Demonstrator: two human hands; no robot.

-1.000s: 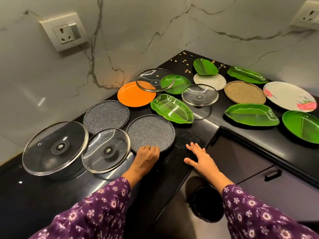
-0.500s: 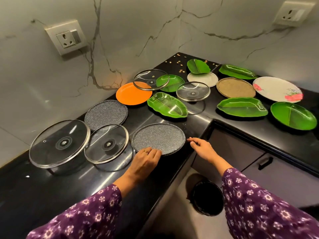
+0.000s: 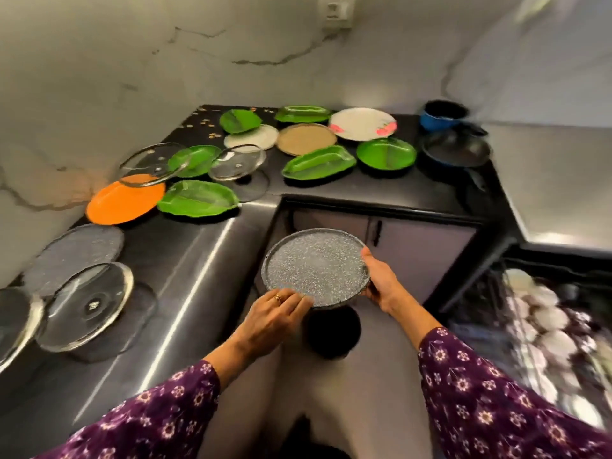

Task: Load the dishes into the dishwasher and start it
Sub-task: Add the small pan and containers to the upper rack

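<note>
Grey plate [image 3: 316,266] | left fingers [image 3: 293,301]: near rim | right fingers [image 3: 368,260]: right edge

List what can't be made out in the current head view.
- Dishwasher rack, head view: motion-blurred and cut by the right edge; contents unreadable.
- Largest glass lid: cut by the left edge.
- Right hand fingers: hidden under the speckled grey plate.
- Dark round object on the floor: partly behind that plate and the left hand; identity unclear.
- Small bits at the counter's back corner: too small to identify.
</note>
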